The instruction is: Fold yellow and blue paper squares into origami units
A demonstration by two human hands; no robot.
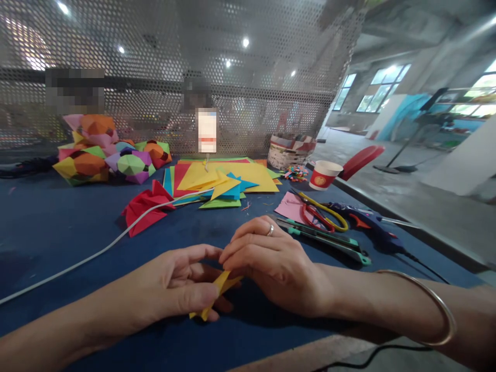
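Near the front edge of the blue table, a small folded piece of yellow paper (220, 284) is held between my two hands. My left hand (189, 284) pinches it with the thumb on top and fingers behind. My right hand (271, 258), with a ring on one finger, closes over the paper's upper right end; its thumb is hidden. Beyond the hands lie folded red paper pieces (149, 206) and a stack of coloured sheets (248, 173) with blue and yellow folded pieces on top.
A utility knife (329, 240), scissors (320, 212), pink paper (290, 206) and a glue gun (372, 225) lie at right. Behind them stand a paper cup (324, 174) and a basket (290, 151). Paper balls (134, 165) pile at back left. A white cable (104, 250) crosses the table (46, 222).
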